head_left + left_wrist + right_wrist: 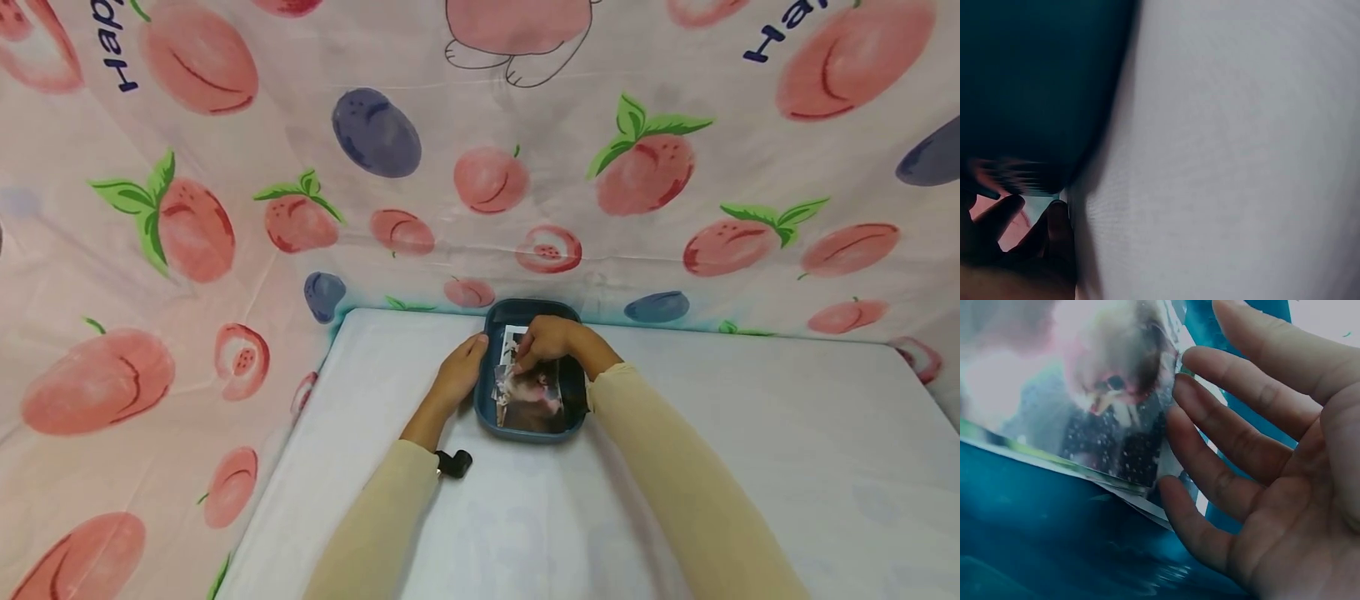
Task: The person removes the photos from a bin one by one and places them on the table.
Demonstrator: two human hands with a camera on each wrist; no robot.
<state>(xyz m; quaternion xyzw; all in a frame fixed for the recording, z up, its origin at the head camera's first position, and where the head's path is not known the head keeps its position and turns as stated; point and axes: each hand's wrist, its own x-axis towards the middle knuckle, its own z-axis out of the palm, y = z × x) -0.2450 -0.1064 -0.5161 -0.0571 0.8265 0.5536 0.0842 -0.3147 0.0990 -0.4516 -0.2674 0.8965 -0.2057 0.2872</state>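
Note:
A dark blue tray (495,425) holds a small pile of glossy photo prints (536,404), with a white-edged print (513,335) showing at the far end. My left hand (459,367) holds the tray by its left side, the thumb at the rim; in the left wrist view its fingers (1057,228) are dark, beside the tray's outer wall (1035,81). My right hand (553,340) reaches into the tray over the prints. Up close, its slightly bent fingers (1229,437) touch the edge of the pile (1110,394), thumb apart.
The tray stands on a white-covered table (750,467), near its back edge. Behind and to the left hangs a pink cloth (420,283) printed with fruit. A small black device (454,463) sits at my left wrist.

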